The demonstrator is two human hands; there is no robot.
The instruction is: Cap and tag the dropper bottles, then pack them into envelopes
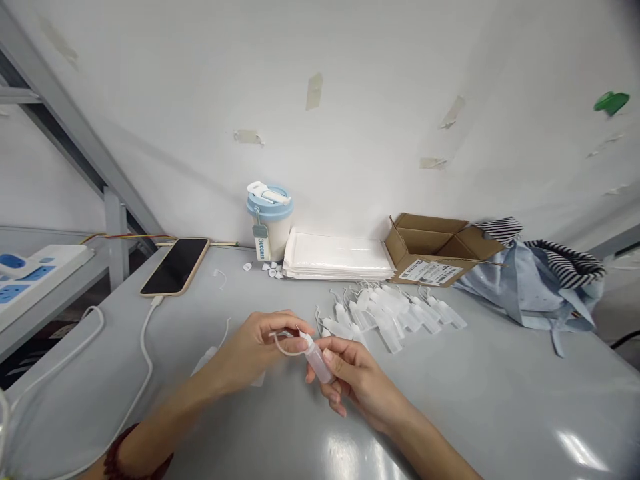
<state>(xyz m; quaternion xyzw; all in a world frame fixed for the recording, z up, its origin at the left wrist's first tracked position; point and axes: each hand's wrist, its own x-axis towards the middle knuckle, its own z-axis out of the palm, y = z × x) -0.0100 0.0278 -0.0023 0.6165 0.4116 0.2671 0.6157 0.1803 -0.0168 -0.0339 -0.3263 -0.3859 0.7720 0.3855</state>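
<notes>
My right hand grips a small translucent plastic squeeze bottle around its body, with the nozzle tilted up and to the left. My left hand pinches a thin white plastic loop, which runs from the bottle's tip; the fingers hide its end. Both hands are close together above the grey table. Just beyond them lies a heap of similar bottles with looped tethers. Several small white caps sit farther back, near the wall.
At the back stand a blue-lidded cup, a stack of white flat packets and an open cardboard box. A phone with a white cable lies left, beside a power strip. Blue striped clothing lies right.
</notes>
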